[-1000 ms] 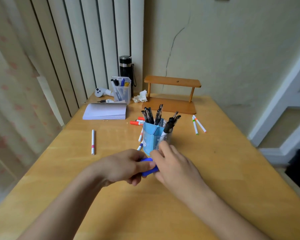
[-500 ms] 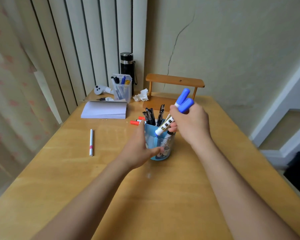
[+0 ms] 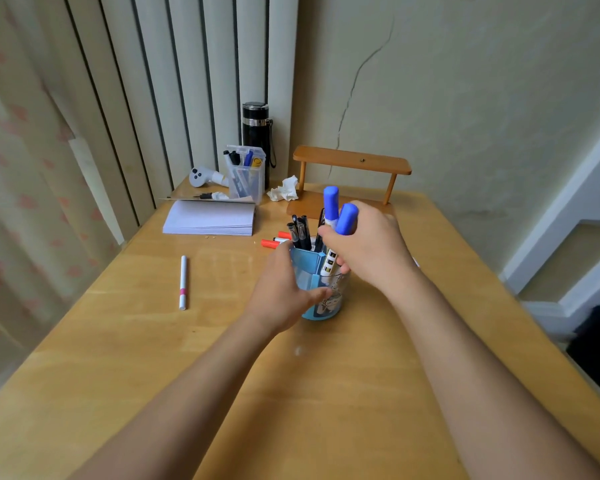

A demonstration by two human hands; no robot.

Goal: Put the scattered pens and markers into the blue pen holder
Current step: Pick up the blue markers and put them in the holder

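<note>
Right hand point(image 3: 368, 251) clamps two blue-capped markers point(image 3: 336, 216), lowering their tips into the holder point(image 3: 317, 275), which left hand point(image 3: 284, 292) grips to steady.

A smooth, faintly glossy wooden desk point(image 3: 118, 358) carries a glossy plastic blue pen holder point(image 3: 307, 278), matt paper stack point(image 3: 210, 220), and crumpled tissue point(image 3: 284, 194).
</note>
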